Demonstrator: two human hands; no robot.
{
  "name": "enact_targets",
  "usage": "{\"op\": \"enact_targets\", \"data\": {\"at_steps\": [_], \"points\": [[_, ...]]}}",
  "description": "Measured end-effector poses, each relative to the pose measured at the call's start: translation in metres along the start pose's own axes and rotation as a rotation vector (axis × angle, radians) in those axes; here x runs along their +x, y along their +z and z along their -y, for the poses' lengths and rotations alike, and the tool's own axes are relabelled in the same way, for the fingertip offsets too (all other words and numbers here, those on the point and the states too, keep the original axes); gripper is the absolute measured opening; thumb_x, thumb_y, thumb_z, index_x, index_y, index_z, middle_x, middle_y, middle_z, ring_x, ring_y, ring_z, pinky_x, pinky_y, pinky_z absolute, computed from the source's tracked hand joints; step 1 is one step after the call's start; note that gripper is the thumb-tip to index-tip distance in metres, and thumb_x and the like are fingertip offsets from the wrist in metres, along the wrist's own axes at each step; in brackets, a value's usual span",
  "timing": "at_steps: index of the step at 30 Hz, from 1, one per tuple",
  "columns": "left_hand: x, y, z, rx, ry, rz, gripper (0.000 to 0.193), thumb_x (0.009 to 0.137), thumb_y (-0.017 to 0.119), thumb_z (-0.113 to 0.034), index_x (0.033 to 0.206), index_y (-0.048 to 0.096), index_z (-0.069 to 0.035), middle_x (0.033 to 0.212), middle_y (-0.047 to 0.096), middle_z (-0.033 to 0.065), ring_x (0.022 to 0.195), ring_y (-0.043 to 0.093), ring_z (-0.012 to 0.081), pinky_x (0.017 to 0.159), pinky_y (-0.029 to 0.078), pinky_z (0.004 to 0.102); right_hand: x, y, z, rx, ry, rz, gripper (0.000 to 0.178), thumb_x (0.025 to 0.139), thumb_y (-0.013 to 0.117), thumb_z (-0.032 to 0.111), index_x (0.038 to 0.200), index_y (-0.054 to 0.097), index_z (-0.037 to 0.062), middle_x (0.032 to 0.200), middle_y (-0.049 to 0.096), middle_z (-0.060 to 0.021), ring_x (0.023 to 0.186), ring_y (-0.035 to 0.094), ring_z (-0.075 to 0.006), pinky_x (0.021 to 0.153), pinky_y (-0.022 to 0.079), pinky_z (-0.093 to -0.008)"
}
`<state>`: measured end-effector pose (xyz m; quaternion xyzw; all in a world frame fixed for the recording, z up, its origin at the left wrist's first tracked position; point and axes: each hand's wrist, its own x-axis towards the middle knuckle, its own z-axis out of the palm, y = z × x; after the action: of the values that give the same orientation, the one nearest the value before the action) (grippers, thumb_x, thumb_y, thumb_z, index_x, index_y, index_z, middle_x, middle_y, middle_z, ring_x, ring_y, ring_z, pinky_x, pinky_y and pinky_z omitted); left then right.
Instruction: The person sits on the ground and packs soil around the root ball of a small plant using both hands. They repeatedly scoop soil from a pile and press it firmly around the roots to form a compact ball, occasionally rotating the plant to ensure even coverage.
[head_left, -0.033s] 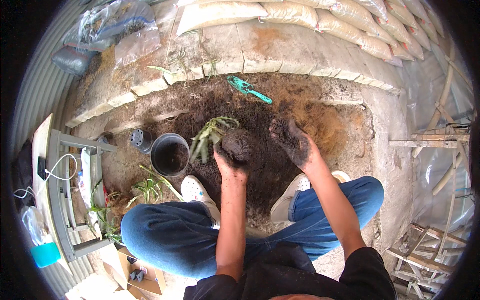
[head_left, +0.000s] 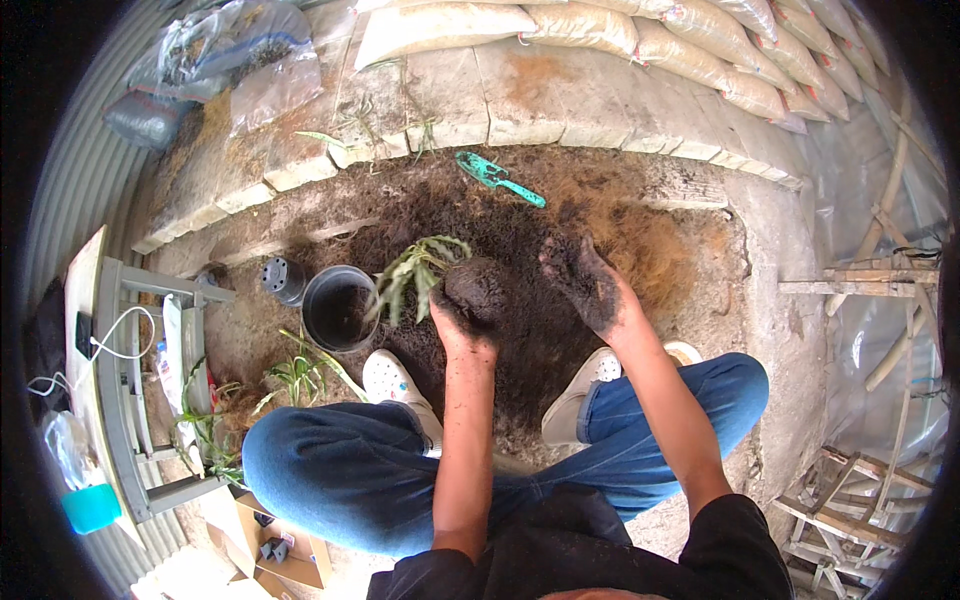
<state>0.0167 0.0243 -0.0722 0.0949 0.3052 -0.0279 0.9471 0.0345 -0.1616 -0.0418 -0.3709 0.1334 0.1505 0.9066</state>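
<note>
My left hand (head_left: pixel 462 328) is closed round the dark, soil-packed root ball (head_left: pixel 478 288) of a leafy plant (head_left: pixel 418 268). The plant lies tipped over, its long green leaves pointing left toward the rim of a black pot (head_left: pixel 341 310). Soil coats my right hand (head_left: pixel 588 285), which is held palm up to the right of the root ball, apart from it, with fingers stretched out and nothing in them. Below both hands spreads a heap of dark soil (head_left: pixel 520 350). Beyond them lies a turquoise trowel (head_left: pixel 500 180) smeared with soil.
A smaller black pot (head_left: pixel 283 281) sits left of the larger one. Loose plants (head_left: pixel 298 378) lie near my left knee, beside a grey wooden bench (head_left: pixel 150 390). Stuffed sacks (head_left: pixel 580 30) line the far ledge. An open cardboard box (head_left: pixel 240 535) stands lower left; brown fibre (head_left: pixel 660 265) covers ground at right.
The plant's leaves have shifted slightly to the left, toward the larger pot, with the root ball still in my left hand. My right hand has hardly moved.
</note>
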Motion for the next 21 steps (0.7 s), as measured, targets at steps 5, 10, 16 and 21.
{"op": "enact_targets", "data": {"at_steps": [5, 10, 16, 21], "points": [[0.003, -0.001, 0.009, 0.132, 0.071, -0.049, 0.043, 0.095, 0.039, -0.044, 0.114, 0.057, -0.010, 0.110, 0.062, 0.0073, 0.101, 0.060, 0.0256, 0.089, 0.049, 0.0418, -0.012, 0.021, -0.005, -0.233, -0.100, -0.002, 0.032, 0.095, 0.056, 0.017, 0.119, 0.054, -0.0038, 0.115, 0.063, -0.0149, 0.104, 0.062, -0.0252, 0.091, 0.052, -0.0355], [0.011, -0.012, 0.024, 0.089, -0.027, 0.032, 0.045, 0.096, 0.036, -0.044, 0.116, 0.056, -0.009, 0.113, 0.061, 0.0088, 0.104, 0.059, 0.0265, 0.092, 0.048, 0.0428, -0.005, 0.015, -0.018, -0.002, -0.201, -0.146, 0.033, 0.095, 0.058, 0.019, 0.119, 0.055, -0.0027, 0.112, 0.064, -0.0144, 0.102, 0.062, -0.0238, 0.092, 0.049, -0.0374], [-0.002, 0.004, 0.032, 0.116, 0.024, 0.055, 0.046, 0.096, 0.034, -0.045, 0.117, 0.056, -0.010, 0.111, 0.060, 0.0075, 0.102, 0.059, 0.0245, 0.088, 0.049, 0.0384, -0.015, 0.050, -0.021, -1.504, -0.947, 0.284, 0.028, 0.088, 0.060, 0.016, 0.110, 0.063, -0.0006, 0.110, 0.063, -0.0159, 0.106, 0.059, -0.0317, 0.091, 0.048, -0.0381], [0.009, -0.013, 0.037, 0.102, 0.001, 0.176, 0.041, 0.096, 0.035, -0.039, 0.117, 0.057, -0.011, 0.111, 0.061, 0.0041, 0.102, 0.058, 0.0219, 0.087, 0.049, 0.0349, -0.010, 0.032, -0.039, -1.862, -1.059, 0.381, 0.033, 0.083, 0.063, 0.017, 0.112, 0.062, 0.0015, 0.117, 0.059, -0.0155, 0.113, 0.054, -0.0332, 0.096, 0.045, -0.0430]]}}
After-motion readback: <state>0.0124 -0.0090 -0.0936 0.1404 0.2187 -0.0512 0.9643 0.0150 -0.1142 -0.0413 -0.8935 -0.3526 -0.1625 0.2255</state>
